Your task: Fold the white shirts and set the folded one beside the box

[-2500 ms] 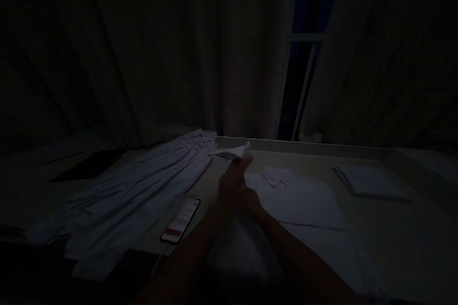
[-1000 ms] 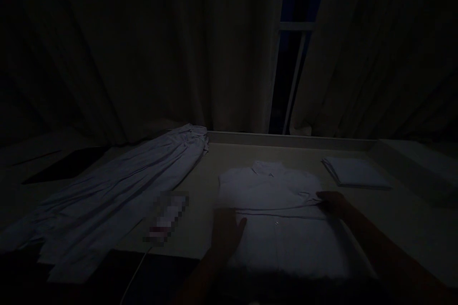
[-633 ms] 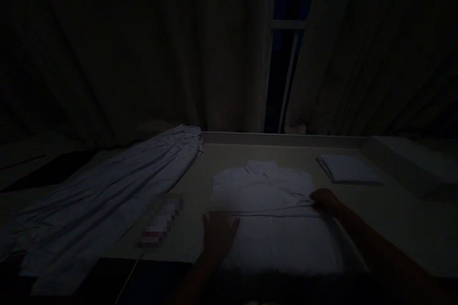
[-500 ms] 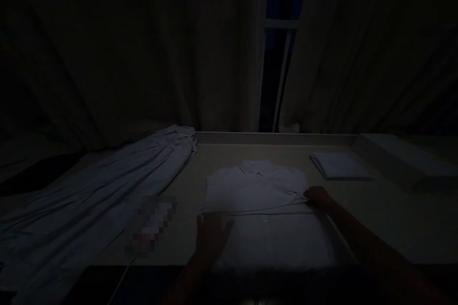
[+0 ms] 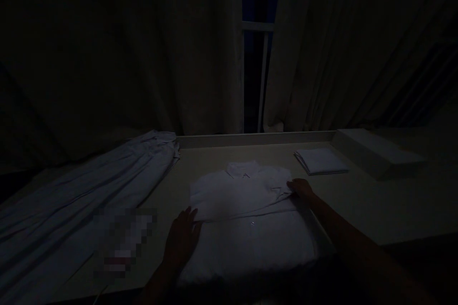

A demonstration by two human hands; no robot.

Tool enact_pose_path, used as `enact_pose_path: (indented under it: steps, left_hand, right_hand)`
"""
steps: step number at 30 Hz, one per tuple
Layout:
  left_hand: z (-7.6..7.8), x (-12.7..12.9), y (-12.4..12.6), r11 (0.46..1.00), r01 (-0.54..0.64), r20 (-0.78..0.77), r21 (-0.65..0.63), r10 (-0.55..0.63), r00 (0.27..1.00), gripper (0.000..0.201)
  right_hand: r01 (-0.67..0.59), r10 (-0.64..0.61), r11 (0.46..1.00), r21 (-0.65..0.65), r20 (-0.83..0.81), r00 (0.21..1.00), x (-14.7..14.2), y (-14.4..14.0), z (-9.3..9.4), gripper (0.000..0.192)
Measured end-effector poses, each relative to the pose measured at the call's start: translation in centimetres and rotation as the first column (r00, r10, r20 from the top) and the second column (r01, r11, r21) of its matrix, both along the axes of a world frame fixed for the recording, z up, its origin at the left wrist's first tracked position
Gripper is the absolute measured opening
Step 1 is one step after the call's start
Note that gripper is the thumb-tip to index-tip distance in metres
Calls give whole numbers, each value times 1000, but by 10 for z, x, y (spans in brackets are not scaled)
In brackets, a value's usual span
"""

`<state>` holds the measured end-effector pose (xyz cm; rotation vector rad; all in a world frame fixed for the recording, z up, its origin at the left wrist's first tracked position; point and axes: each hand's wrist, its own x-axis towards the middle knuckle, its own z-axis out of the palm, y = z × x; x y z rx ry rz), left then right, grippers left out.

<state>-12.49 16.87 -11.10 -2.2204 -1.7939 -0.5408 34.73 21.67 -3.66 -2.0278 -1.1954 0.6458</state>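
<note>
The left hand [image 5: 182,240] is lying flat, fingers spread and open, on the left edge of the white collared shirt [image 5: 246,214], which is lying folded on the pale tabletop [image 5: 358,205]. Its fingertips are pointing toward the fold line running across the shirt's middle, and nothing is being gripped there. The right hand [image 5: 301,187] is resting at the opposite end of that fold, at the shirt's right edge; its fingers are curling down onto the cloth, but in this dim light it is not possible to tell whether they are pinching the fabric or only pressing on it. The shirt is spanning the gap between the two hands, its collar lying beyond the fingertips, toward the curtains [image 5: 143,47].

Well to the outside of the left fingers, a long crumpled pale garment [image 5: 89,186] is stretching across the table. Just outside the left wrist, a blurred flat object [image 5: 123,243] is lying. Beyond the right fingers, a small folded white cloth [image 5: 320,161] is sitting apart from the shirt, near a pale flat box [image 5: 377,152].
</note>
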Motion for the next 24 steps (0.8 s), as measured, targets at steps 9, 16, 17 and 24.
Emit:
enact_pose_path:
  steps: [9, 16, 17, 24]
  left_hand:
    - [-12, -2, -9, 995, -94, -58, -35, 91, 994, 46]
    - [1, 1, -11, 983, -184, 131, -17, 185, 974, 32]
    - [3, 1, -11, 979, -201, 166, -25, 202, 965, 30]
    - [21, 3, -14, 982, -184, 132, -47, 188, 973, 15]
  right_hand:
    - [31, -2, 998, -49, 502, 865, -19, -31, -41, 32]
    - [76, -47, 997, -28, 570, 820, -13, -29, -56, 36]
    - [85, -63, 996, -16, 546, 836, -10, -29, -58, 35]
    - [151, -190, 980, 128, 395, 899, -5, -25, -64, 35]
